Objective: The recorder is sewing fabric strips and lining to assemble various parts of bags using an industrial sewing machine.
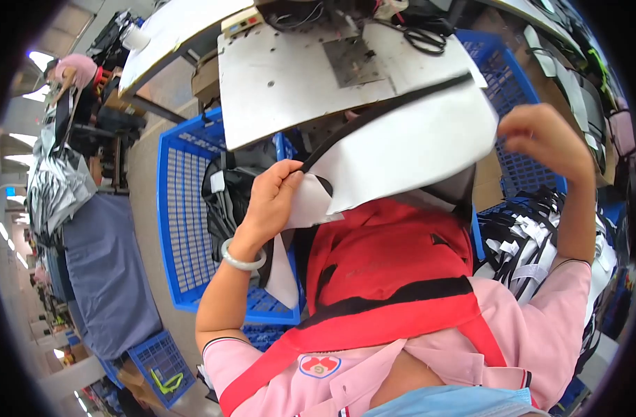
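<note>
I can see black scissors [425, 39] just lying on the white worktable [269, 66], a grey-blue cloth [109, 271] draped off to the left, and somebody in pink [80, 69] way farther back.

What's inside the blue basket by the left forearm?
Black and grey pieces with some white lie in the basket. The left hand and forearm cover part of its right side; the table hides its far end. Anything beneath the pieces is hidden.

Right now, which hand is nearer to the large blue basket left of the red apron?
Left. The left hand is near the right side of the blue basket, gripping the white piece; the right hand is raised at the piece's right end.
</note>
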`<action>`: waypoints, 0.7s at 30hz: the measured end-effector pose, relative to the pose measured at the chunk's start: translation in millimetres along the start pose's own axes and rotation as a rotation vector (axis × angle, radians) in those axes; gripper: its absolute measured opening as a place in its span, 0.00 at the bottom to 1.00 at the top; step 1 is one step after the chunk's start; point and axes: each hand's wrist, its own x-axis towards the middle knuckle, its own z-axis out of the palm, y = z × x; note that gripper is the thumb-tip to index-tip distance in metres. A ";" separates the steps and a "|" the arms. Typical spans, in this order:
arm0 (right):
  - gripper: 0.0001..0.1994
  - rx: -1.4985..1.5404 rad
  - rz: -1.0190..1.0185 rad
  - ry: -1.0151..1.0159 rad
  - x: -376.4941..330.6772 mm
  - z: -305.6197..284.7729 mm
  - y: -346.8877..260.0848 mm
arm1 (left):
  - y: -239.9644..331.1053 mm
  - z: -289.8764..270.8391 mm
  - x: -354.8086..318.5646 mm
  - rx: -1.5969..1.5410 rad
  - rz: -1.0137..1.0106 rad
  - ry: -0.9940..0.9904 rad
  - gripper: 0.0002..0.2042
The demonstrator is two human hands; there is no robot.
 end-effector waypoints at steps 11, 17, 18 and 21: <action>0.18 0.097 -0.638 0.014 45.9 9.6 -40.7 | 144.3 57.3 48.3 -0.176 0.461 -0.197 0.06; 0.13 0.325 -0.440 -0.032 92.4 23.3 -29.5 | 105.4 33.9 107.5 -0.421 0.001 -0.442 0.09; 0.13 0.344 -0.474 -0.038 99.3 25.6 -26.7 | 99.9 33.3 113.4 -0.422 -0.001 -0.449 0.09; 0.17 0.370 -0.497 -0.015 120.6 29.6 -17.4 | 89.3 32.7 129.4 -0.436 -0.021 -0.437 0.10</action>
